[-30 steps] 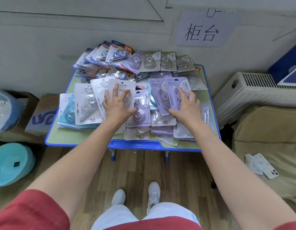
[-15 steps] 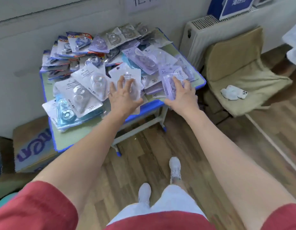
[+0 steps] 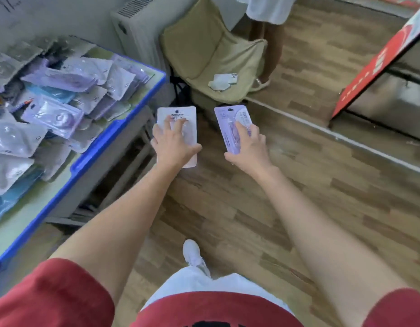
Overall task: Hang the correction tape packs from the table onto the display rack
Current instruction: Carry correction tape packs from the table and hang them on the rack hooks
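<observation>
Left hand [image 3: 173, 145] grips a white pack [image 3: 177, 119]; right hand [image 3: 249, 149] a purple pack [image 3: 230, 116].

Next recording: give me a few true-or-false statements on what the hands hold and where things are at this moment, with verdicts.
1. The left hand holds a white pack. True.
2. The right hand is empty. False: it grips a purple pack.
3. Both held packs are above the table. False: they are over the wooden floor, beside the table's blue rim.
4. A phone lies on the beige chair. True.
5. The table holds no packs. False: a heap of packs covers it.
</observation>
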